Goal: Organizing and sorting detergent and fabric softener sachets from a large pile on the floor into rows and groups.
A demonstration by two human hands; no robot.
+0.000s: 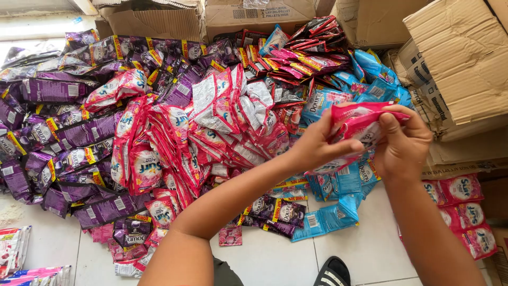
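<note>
Bottom centre: one black sandal (332,273) is showing on the white tile floor (365,249). Bottom left corner: a few sachet strips (16,254) are lying flat, count unclear.

Centre right: left hand (317,145) and right hand (403,145) are both gripping one pink sachet bundle (360,123), fingers curled round it, right thumb pressing on its front; the bundle is sitting above the blue pile, held clear of it.

Lower right: about five pink sachets (465,212) are lying beside a box edge.

Below the hands: blue sachets (338,185) are spreading across the tiles, too many to count.

Centre: pink and white sachets (222,116) are heaping up, uncounted.

Left: purple sachets (69,137) are filling the left third, uncounted.

Upper centre: red sachets (301,53) are stacking against the boxes.

Top and right edge: roughly five cardboard boxes (455,63) are standing behind the piles.
</note>
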